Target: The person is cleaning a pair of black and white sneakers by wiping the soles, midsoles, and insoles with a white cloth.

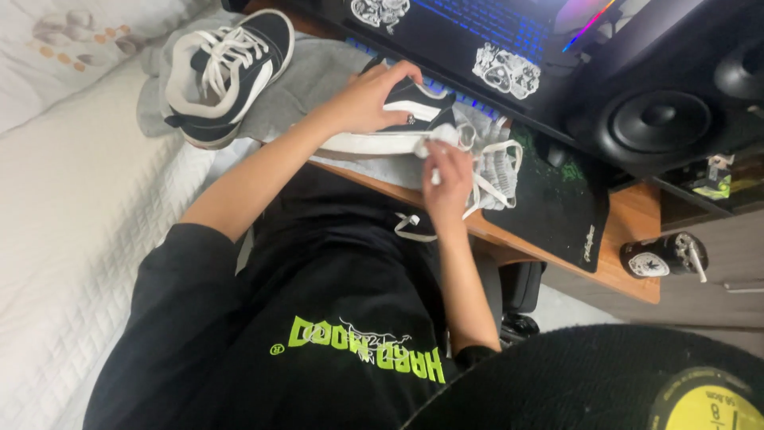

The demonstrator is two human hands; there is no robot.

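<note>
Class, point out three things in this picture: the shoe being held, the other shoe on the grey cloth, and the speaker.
Held shoe [414, 102]: head view, black upper beside the left hand.
Other shoe [227, 60]: head view, white laces.
Speaker [659, 119]: head view, round cone centre.

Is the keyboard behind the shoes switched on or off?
On. The keyboard shows blue light glowing between its keys, just beyond the shoe that the left hand steadies.

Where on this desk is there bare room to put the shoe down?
Bare spots: the black mouse pad between the grey garment and the speaker, and the wood strip beside it. It is crowded where both hands hold the shoe, by the laptop.
</note>
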